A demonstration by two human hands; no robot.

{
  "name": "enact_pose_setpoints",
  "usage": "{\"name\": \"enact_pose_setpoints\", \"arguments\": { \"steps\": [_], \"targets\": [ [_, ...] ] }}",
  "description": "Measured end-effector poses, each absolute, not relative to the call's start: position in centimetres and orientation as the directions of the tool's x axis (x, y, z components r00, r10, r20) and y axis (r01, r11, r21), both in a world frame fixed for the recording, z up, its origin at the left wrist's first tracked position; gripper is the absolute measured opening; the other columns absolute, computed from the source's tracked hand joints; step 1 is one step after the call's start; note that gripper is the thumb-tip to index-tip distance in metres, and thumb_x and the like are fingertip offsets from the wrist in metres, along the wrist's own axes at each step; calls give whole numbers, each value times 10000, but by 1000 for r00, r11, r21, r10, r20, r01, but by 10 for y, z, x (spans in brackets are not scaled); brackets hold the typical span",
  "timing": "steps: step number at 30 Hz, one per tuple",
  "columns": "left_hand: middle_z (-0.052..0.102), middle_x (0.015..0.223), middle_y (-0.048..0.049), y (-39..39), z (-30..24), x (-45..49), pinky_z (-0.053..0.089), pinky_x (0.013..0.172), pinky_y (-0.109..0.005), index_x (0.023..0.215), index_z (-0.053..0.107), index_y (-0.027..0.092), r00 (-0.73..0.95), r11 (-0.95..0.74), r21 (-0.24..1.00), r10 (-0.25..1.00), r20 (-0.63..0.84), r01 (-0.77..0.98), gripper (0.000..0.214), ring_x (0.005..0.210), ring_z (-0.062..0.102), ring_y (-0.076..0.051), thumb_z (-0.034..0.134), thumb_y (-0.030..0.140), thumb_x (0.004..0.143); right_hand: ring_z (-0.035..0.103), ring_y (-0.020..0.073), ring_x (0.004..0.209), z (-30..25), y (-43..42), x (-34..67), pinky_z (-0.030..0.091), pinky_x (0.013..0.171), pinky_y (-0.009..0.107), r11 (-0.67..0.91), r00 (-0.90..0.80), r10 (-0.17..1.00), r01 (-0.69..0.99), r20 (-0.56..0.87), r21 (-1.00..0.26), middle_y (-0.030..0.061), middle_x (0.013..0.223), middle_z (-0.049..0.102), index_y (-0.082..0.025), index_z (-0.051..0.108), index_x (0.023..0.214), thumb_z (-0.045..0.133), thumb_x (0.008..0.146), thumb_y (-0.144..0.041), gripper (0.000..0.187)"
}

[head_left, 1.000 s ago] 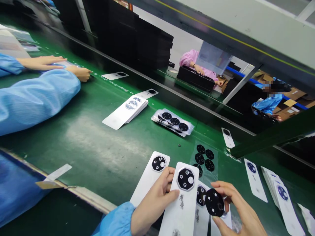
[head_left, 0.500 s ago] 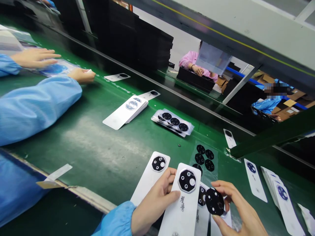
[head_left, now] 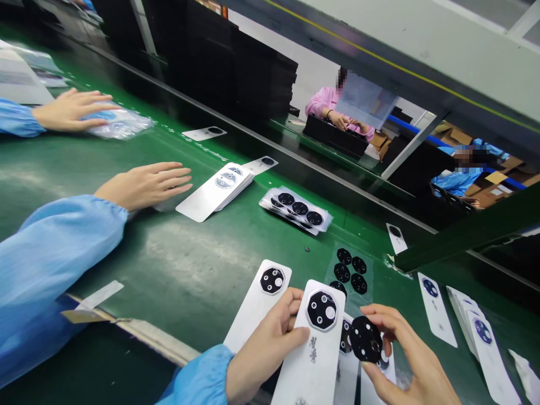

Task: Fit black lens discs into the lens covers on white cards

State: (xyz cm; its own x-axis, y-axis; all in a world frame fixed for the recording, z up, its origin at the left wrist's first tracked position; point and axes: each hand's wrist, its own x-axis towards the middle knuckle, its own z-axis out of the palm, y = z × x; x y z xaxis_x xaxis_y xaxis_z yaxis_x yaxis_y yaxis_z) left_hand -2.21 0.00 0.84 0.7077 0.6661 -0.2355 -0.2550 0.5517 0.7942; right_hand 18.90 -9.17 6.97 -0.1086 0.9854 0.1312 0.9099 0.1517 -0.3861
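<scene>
My left hand [head_left: 264, 351] grips a white phone back cover [head_left: 312, 360] with a black octagonal camera ring at its top. My right hand [head_left: 405, 363] pinches a loose black octagonal camera piece [head_left: 365, 338] just right of that cover. Under both hands lie more white covers, one [head_left: 257, 304] showing to the left. A clear sheet carrying several black octagonal pieces [head_left: 350, 270] lies on the green belt [head_left: 189, 253] just beyond my hands.
A co-worker's blue sleeve [head_left: 50, 259] and flat hand [head_left: 145, 183] reach across the belt toward a stack of white covers [head_left: 217, 191]; their other hand [head_left: 70, 109] rests on a plastic bag. A bagged pack of black pieces [head_left: 295, 208] and covers at right [head_left: 476, 332] lie nearby.
The co-worker's nearer hand has swung from the far bag toward the stack of white covers. My right hand has shifted the black piece slightly left, toward the held cover.
</scene>
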Motion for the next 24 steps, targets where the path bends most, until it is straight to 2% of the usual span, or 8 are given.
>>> {"name": "enact_pose_setpoints", "arguments": {
  "steps": [6,13,20,24],
  "targets": [
    [612,1032,-35,-1,7,-23,464,679,-271,960,451,200,714,541,794,669,-206,-277,292,786,593,-145,618,211,722,650,180,857,73,-86,183,558,587,244,212,-162,974,901,161,-379,100,1162,571,-236,409,1122,582,779,-188,388],
    [611,1031,-37,-3,10,-25,462,688,-277,1003,434,212,724,512,813,668,-173,-278,297,832,608,-168,603,239,760,639,165,742,69,-83,172,538,538,265,161,-87,978,892,190,-423,118,1181,557,-227,441,1090,569,778,-238,337],
    [605,1049,-50,-5,10,-23,473,674,-278,1077,407,214,709,491,824,686,-167,-281,382,820,610,-172,592,220,743,645,176,796,70,-78,162,537,541,257,139,-44,975,884,216,-446,110,1192,547,-223,485,1059,546,781,-250,286],
    [598,1071,-57,-6,10,-23,477,675,-282,1100,402,210,707,505,818,683,-184,-275,412,815,603,-169,588,203,733,633,160,714,69,-77,161,533,518,261,133,-44,976,893,212,-430,109,1177,553,-223,492,1044,532,787,-253,261]
  ]
}}
